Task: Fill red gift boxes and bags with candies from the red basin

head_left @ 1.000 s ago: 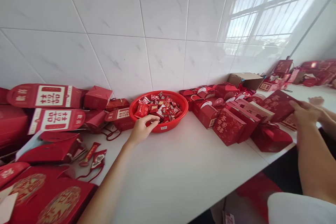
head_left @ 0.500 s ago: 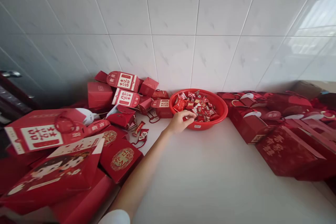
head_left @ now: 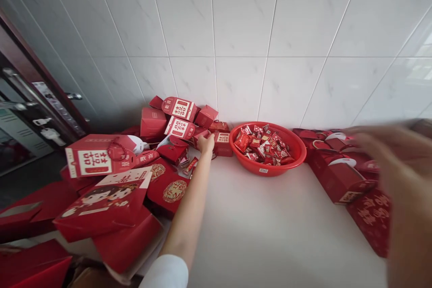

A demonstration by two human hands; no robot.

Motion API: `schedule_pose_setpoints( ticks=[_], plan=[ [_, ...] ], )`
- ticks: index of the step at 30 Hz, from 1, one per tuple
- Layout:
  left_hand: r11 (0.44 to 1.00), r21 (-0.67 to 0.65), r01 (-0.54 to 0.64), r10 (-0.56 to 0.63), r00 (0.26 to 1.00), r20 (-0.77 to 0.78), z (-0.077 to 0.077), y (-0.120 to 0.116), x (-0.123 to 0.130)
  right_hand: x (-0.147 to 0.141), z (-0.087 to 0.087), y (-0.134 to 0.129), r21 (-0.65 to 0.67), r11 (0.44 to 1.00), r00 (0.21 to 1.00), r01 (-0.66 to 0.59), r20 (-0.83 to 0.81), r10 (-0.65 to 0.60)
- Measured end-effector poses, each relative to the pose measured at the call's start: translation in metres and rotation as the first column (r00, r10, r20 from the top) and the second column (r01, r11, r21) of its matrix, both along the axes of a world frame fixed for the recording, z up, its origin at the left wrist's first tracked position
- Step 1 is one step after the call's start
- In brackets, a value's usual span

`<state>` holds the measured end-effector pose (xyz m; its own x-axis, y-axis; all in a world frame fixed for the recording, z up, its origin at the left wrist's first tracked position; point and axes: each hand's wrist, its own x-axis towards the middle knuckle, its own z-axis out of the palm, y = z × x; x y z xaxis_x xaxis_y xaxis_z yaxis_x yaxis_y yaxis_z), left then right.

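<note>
My left hand [head_left: 206,143] reaches to the back of the table, its fingers closed on the edge of a small red gift box [head_left: 199,135] at the right end of the left-hand pile. Just right of it lies another small red box [head_left: 223,144] with a cream printed label. A red plastic basket [head_left: 266,172] stands beside that, with wrapped candies [head_left: 265,146] in it. Smeared by motion, my right hand [head_left: 398,153] is raised at the right edge, in front of the red boxes there; how its fingers are held cannot be made out.
Red gift boxes [head_left: 101,202] of several sizes are heaped along the left, some with cords. More red boxes with handles [head_left: 351,180] stand in rows at the right. The white table [head_left: 270,225] meets a tiled wall [head_left: 243,85]. A door with keys [head_left: 47,130] is at the far left.
My left hand has moved left from the basket's rim to the small boxes. My right hand has come into view at the right. The view has turned a little left.
</note>
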<state>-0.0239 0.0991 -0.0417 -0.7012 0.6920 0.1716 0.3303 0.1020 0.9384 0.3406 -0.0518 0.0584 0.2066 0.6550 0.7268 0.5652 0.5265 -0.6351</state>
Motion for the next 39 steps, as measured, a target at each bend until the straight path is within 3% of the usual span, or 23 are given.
schedule_pose_setpoints(
  ticks=[2,4,7,11,15,17,18,20,23,26,29,31,33,36,39],
  plan=[
    [0.994,-0.106,-0.01,0.013,1.0,0.026,-0.008,0.006,0.0,-0.029,-0.003,0.004,-0.043,0.978,0.979,-0.203,-0.019,0.202],
    [0.989,-0.151,0.002,0.005,0.999,0.047,-0.013,0.009,0.001,-0.055,-0.008,0.013,-0.118,0.909,0.916,-0.4,-0.03,0.4],
    [0.991,-0.129,0.017,-0.011,0.999,0.046,-0.015,0.008,0.003,-0.077,-0.015,0.025,-0.171,0.819,0.835,-0.548,-0.057,0.547],
    [0.999,0.03,-0.021,0.02,1.0,0.012,-0.002,-0.001,0.004,-0.079,-0.022,0.033,-0.175,0.794,0.813,-0.583,-0.115,0.571],
    [0.959,0.283,-0.031,0.044,0.998,-0.042,0.03,-0.022,0.007,-0.074,-0.026,0.039,-0.205,0.798,0.824,-0.567,-0.163,0.543],
    [0.919,0.39,0.061,-0.028,0.996,-0.088,0.049,-0.038,0.012,-0.075,-0.029,0.044,-0.22,0.805,0.834,-0.552,-0.181,0.522],
    [0.855,0.471,0.216,-0.161,0.975,-0.154,0.058,-0.047,0.016,-0.075,-0.029,0.046,-0.228,0.808,0.839,-0.543,-0.188,0.511],
    [0.713,0.509,0.483,-0.4,0.876,-0.271,0.072,-0.067,0.026,-0.078,-0.03,0.049,-0.24,0.811,0.845,-0.534,-0.198,0.497],
    [0.541,0.381,0.75,-0.63,0.662,-0.407,0.078,-0.094,0.048,-0.08,-0.03,0.051,-0.268,0.776,0.821,-0.57,-0.202,0.534],
    [0.355,0.256,0.899,-0.63,0.433,-0.645,0.068,-0.113,0.07,-0.076,-0.03,0.05,-0.342,0.722,0.794,-0.602,-0.16,0.587],
    [0.224,0.065,0.973,-0.586,0.187,-0.789,0.051,-0.124,0.084,-0.066,-0.031,0.05,-0.453,0.7,0.802,-0.551,-0.055,0.595],
    [0.167,-0.05,0.985,-0.561,0.053,-0.826,0.04,-0.128,0.09,-0.058,-0.032,0.05,-0.541,0.674,0.779,-0.503,0.053,0.625],
    [0.139,-0.122,0.983,-0.531,-0.03,-0.847,0.032,-0.13,0.093,-0.053,-0.033,0.049,-0.613,0.64,0.717,-0.463,0.166,0.677],
    [0.135,-0.171,0.976,-0.501,-0.082,-0.862,0.027,-0.131,0.093,-0.055,-0.036,0.047,-0.685,0.608,0.623,-0.402,0.283,0.73],
    [0.151,-0.231,0.961,-0.528,-0.119,-0.841,0.028,-0.131,0.091,-0.068,-0.041,0.043,-0.715,0.622,0.589,-0.319,0.364,0.721]
  ],
)
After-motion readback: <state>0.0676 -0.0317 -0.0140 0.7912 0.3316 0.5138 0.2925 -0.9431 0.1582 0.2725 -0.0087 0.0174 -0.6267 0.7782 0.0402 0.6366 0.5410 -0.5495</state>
